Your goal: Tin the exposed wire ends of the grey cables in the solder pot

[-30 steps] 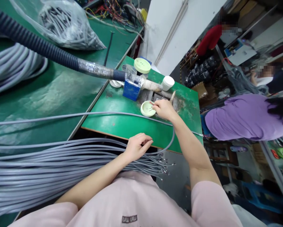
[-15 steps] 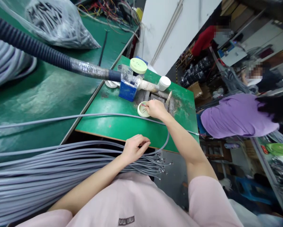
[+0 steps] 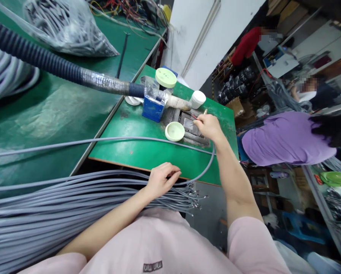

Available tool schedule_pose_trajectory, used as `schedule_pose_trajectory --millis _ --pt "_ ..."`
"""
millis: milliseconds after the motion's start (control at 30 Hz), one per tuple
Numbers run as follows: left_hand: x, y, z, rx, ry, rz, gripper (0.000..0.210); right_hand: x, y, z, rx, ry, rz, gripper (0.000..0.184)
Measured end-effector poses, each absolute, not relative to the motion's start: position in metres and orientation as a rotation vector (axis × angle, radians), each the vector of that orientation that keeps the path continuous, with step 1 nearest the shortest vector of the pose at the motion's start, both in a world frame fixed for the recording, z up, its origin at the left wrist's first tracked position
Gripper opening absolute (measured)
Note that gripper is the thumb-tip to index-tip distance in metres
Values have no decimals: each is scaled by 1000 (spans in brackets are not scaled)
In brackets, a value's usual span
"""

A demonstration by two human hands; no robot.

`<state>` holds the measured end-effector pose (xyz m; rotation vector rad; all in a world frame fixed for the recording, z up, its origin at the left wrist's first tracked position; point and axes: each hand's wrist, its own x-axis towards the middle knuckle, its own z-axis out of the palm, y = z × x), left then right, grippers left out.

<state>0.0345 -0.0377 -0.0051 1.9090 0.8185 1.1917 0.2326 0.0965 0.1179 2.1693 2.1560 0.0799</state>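
My right hand (image 3: 208, 126) is closed in a pinch on thin coloured wires (image 3: 194, 117) at a grey cable's end. The dark wire tips are over a square metal pot (image 3: 189, 125) with a shiny surface, set in the green bench. From that hand the grey cable (image 3: 210, 163) loops back toward my body. Left of the pot stands a small pale-green dish (image 3: 175, 131). My left hand (image 3: 163, 177) lies curled over a thick bundle of grey cables (image 3: 102, 194), its thumb apart from the fingers; what is under its fingers is hidden.
A ribbed dark hose (image 3: 59, 70) ends in a nozzle beside the pot, resting on a blue box (image 3: 153, 109). Behind are a white jar (image 3: 198, 99) and a lidded tub (image 3: 166, 78). Another grey cable (image 3: 124, 139) crosses the bench. A person in purple (image 3: 287, 139) is at right.
My right hand has moved right with the wires, from the pale-green dish to over the metal pot. The cable loop has shifted right with it. My left hand stays put.
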Motion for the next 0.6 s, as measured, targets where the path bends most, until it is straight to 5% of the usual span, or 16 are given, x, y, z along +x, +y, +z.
schedule_pose_trajectory --millis 600 --pt "36 -37 -6 1951 814 1206 7 260 134 78 2312 1827 -84 31"
